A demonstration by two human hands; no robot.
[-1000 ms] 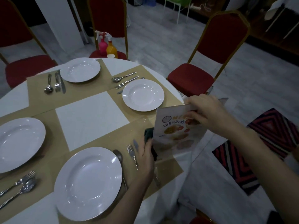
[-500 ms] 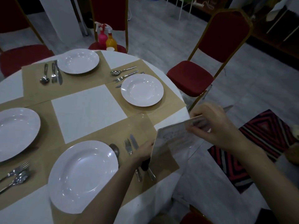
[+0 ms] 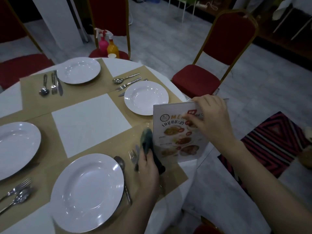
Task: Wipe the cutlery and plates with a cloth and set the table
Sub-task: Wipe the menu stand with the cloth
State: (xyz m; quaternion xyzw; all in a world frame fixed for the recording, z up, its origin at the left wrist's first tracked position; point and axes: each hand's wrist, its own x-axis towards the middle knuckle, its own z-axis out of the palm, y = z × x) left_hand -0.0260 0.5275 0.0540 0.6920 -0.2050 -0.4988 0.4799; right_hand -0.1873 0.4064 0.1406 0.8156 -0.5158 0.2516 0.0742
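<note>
Views: one only, the head camera, so no overlap with another view.
Position: above the near right edge of the round worktop (image 3: 121, 65), at the person's head.
Facing: forward and down, across the place settings toward the red chairs (image 3: 219, 53) and grey floor (image 3: 168, 31) beyond.
Nearness: close; the left hand (image 3: 148, 168) and right hand (image 3: 211, 119) fill the lower right, forearms running off the bottom edge.
Lens: wide-angle, worktop rim and plates bent at the edges.
</note>
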